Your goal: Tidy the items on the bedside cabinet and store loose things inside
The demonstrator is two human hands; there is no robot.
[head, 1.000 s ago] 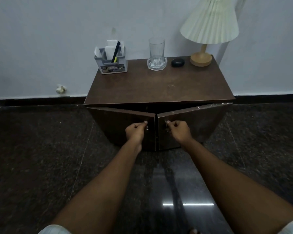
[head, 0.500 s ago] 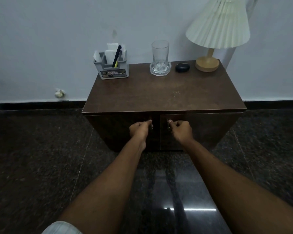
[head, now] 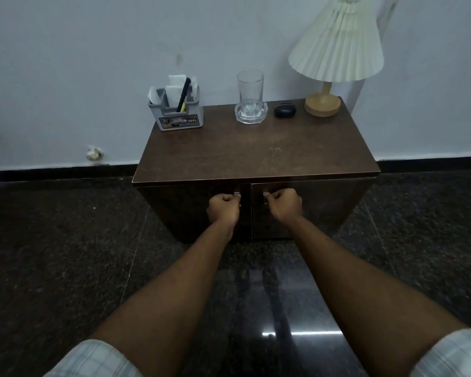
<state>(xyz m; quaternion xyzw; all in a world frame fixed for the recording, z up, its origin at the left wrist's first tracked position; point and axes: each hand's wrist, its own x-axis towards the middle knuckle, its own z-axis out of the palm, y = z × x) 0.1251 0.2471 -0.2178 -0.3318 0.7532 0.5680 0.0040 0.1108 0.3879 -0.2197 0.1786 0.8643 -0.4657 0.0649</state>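
Note:
A dark brown bedside cabinet (head: 256,153) stands against the wall with both front doors closed flush. My left hand (head: 223,209) grips the metal handle of the left door (head: 185,210). My right hand (head: 284,206) grips the handle of the right door (head: 326,205). On the top at the back stand a grey organiser (head: 178,114) with papers and a pen, a clear glass (head: 250,95) on a glass coaster (head: 251,117), a small black case (head: 284,110) and a lamp (head: 335,50) with a pleated shade on a wooden base.
The wall runs right behind the cabinet. A crumpled scrap (head: 94,153) lies at the skirting to the left. Dark polished stone floor (head: 65,254) spreads on all sides of the cabinet.
Both doors, ajar a second ago, have swung shut under my hands. The view has drawn a little closer to the cabinet.

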